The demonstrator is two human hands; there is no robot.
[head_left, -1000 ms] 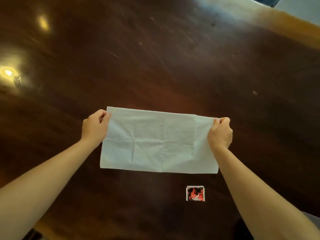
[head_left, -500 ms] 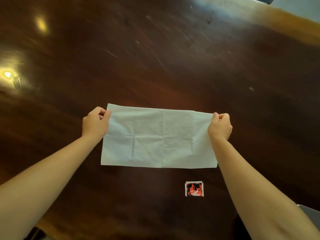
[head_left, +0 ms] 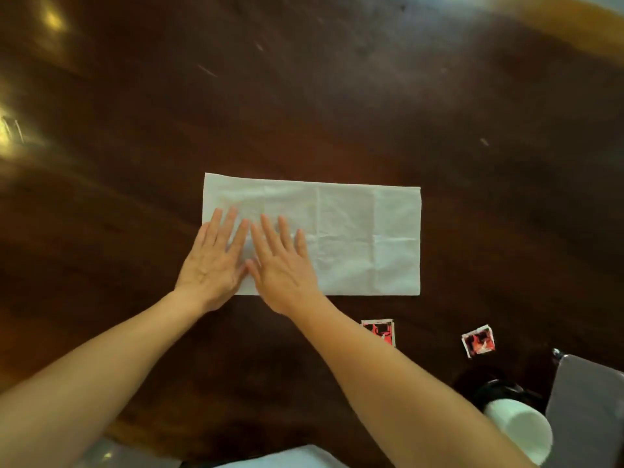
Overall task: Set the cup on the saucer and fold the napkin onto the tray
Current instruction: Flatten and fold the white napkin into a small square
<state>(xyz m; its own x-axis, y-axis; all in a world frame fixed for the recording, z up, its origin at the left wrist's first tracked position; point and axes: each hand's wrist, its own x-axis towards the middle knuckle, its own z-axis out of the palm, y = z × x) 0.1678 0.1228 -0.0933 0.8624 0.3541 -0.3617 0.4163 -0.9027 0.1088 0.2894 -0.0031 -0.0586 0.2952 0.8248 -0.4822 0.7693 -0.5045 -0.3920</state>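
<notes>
A white napkin (head_left: 354, 238), folded into a long rectangle, lies flat on the dark wooden table (head_left: 337, 96). My left hand (head_left: 212, 261) and my right hand (head_left: 283, 268) rest palm down, side by side, on the napkin's left part with fingers spread. Neither hand holds anything. A white cup (head_left: 521, 430) shows at the lower right, partly behind my right forearm. A grey tray (head_left: 587, 410) edge is at the far lower right. No saucer is in view.
Two small red-and-black packets lie on the table below the napkin, one (head_left: 380, 331) near my right forearm and another (head_left: 478, 341) further right. A pale surface (head_left: 280, 459) sits at the bottom edge. The table's lighter far edge (head_left: 574, 25) runs along the top right.
Both hands let go of the napkin's top corners and now press flat on its left part. The napkin lies flat on the table. The view tilted down, bringing cup and tray into sight.
</notes>
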